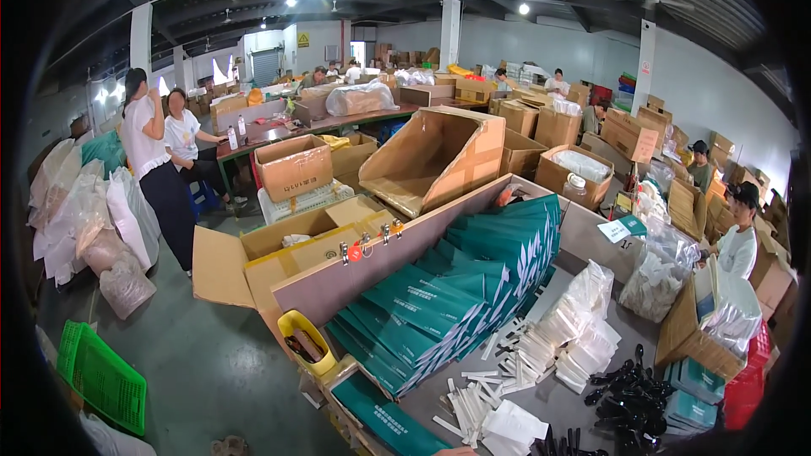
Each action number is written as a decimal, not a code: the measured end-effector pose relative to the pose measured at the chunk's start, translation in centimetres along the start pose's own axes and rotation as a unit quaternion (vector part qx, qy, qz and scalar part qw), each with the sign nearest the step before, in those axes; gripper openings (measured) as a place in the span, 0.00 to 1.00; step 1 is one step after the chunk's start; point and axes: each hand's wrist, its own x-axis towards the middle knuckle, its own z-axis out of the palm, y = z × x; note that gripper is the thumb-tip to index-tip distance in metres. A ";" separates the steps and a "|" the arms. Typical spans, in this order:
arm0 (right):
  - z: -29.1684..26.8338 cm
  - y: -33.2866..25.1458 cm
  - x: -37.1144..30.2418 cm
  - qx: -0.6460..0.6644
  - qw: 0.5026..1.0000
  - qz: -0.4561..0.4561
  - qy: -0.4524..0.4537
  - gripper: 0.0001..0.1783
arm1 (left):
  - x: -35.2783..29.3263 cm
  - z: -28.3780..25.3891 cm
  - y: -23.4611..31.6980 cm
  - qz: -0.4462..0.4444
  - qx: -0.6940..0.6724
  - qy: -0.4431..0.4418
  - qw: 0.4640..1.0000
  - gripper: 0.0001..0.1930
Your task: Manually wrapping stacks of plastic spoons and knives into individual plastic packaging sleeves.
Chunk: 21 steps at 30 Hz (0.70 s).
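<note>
Only a sliver of a hand, which looks like my left hand (456, 452), shows at the lower edge. Its fingers are mostly cut off, so what it holds cannot be made out. Just beside it lies a flat teal printed packet (384, 418). White folded napkins (514, 429) and slim white paper-wrapped strips (473, 401) are close by on the grey tabletop. A pile of black plastic cutlery (629, 405) sits farther right. Behind, a long row of teal printed packets (439, 295) leans in overlapping layers against a board. My right hand is out of view.
A yellow tray (308, 344) stands at the table's left corner. Cardboard boxes (439, 156) crowd beyond the board; a stuffed box (705, 321) is at the right. A green crate (101, 377) rests on the floor at left. Several people work or stand around the hall.
</note>
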 end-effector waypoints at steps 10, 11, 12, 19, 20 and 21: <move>9.5 4.7 -3.1 0.380 0.913 -0.006 0.147 0.26 | 0.9 0.1 -1.8 0.110 0.020 0.029 0.993 0.06; 8.6 3.4 -3.3 0.466 0.882 0.000 0.075 0.18 | 1.0 -0.8 -1.1 0.106 0.056 0.018 0.993 0.04; 7.1 1.2 -4.1 0.552 0.834 0.012 -0.002 0.16 | 1.2 -1.9 -0.5 0.081 0.068 0.045 0.993 0.04; -0.3 -7.6 -18.1 0.617 0.756 0.059 -0.210 0.12 | 5.8 -0.2 -1.2 -0.026 0.044 0.089 0.995 0.06; 1.6 -6.2 -19.4 0.575 0.777 0.086 -0.240 0.12 | 7.0 0.7 -1.4 -0.019 0.040 0.082 0.996 0.06; 1.9 -6.1 -19.9 0.576 0.776 0.092 -0.239 0.12 | 7.8 1.4 -2.2 0.049 0.084 0.104 0.990 0.06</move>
